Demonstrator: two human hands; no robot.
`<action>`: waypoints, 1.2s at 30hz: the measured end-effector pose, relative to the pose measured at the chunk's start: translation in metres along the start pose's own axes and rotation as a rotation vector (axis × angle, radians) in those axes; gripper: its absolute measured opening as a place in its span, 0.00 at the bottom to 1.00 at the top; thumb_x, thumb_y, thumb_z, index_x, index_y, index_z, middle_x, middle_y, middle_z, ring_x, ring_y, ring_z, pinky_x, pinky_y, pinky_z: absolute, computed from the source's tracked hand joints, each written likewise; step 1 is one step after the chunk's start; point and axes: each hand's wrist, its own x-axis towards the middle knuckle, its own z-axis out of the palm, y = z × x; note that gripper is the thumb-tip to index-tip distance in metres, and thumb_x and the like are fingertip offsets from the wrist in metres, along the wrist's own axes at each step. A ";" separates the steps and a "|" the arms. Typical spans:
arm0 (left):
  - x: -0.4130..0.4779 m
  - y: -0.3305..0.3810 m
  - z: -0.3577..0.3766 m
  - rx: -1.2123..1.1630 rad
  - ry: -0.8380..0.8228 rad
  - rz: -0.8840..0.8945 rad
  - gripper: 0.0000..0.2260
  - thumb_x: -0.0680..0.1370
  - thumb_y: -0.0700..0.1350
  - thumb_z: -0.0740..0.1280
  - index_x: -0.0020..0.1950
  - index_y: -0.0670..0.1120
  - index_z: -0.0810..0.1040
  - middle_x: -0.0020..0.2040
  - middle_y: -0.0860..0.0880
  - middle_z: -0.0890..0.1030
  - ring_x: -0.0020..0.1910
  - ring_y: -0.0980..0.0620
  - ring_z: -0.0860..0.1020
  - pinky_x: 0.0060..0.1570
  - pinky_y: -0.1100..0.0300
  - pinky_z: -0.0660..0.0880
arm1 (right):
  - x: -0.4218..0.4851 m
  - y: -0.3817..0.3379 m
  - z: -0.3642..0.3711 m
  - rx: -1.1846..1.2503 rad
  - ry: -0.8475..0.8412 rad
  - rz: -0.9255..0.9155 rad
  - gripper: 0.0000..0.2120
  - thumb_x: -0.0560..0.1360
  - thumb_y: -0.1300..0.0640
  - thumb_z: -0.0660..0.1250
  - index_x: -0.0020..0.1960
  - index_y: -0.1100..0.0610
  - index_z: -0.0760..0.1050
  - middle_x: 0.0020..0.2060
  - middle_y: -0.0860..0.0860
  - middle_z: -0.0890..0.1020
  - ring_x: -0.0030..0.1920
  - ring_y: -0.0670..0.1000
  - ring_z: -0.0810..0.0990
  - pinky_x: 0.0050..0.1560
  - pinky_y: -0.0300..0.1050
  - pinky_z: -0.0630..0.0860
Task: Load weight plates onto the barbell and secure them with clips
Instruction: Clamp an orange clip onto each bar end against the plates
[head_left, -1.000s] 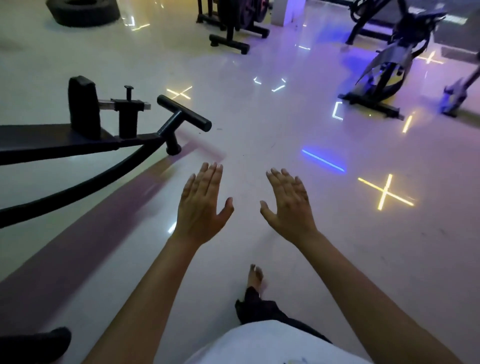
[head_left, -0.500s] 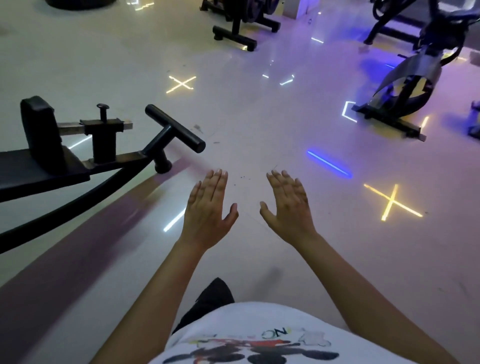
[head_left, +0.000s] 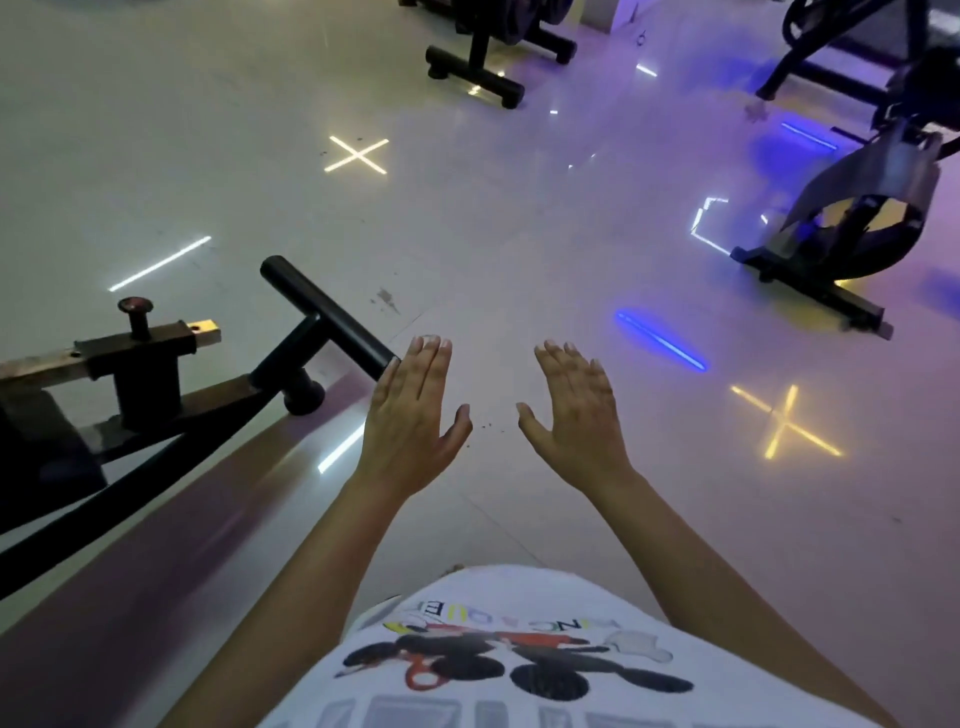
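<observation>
Glossy gym floor, black bench frame at left, left hand and right hand both flat, fingers extended, empty

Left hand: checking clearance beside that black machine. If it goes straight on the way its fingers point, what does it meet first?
Probably nothing: the left hand points past the end of the black round crossbar over glossy pale floor. Depth is unclear, so it might brush the bar's tip.

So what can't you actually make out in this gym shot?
Head view only:
- Barbell and clips: none in frame.
- Plates on the far rack: cut off by the top edge, dark.
- Bench frame: runs off the left edge.
- Exercise bike: upper part cropped.
- Both palms, left hand and right hand: face away.
</observation>
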 end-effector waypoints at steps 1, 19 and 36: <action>0.019 -0.007 0.004 -0.004 -0.007 -0.010 0.29 0.75 0.46 0.65 0.71 0.38 0.59 0.71 0.39 0.65 0.72 0.42 0.59 0.69 0.48 0.55 | 0.018 0.005 0.006 0.000 -0.011 -0.001 0.29 0.72 0.56 0.68 0.69 0.62 0.63 0.68 0.59 0.69 0.70 0.59 0.63 0.70 0.54 0.51; 0.381 -0.145 0.064 0.028 0.061 -0.283 0.28 0.74 0.48 0.61 0.71 0.38 0.60 0.71 0.40 0.65 0.72 0.43 0.59 0.69 0.50 0.52 | 0.431 0.120 0.118 0.023 -0.165 -0.196 0.29 0.73 0.53 0.67 0.70 0.61 0.63 0.68 0.59 0.69 0.70 0.59 0.64 0.70 0.55 0.53; 0.629 -0.394 0.051 0.071 0.158 -0.558 0.29 0.76 0.47 0.64 0.73 0.41 0.57 0.73 0.42 0.62 0.73 0.45 0.56 0.70 0.51 0.50 | 0.804 0.045 0.278 0.073 -0.323 -0.510 0.28 0.74 0.51 0.65 0.70 0.60 0.62 0.69 0.58 0.68 0.71 0.59 0.62 0.70 0.56 0.53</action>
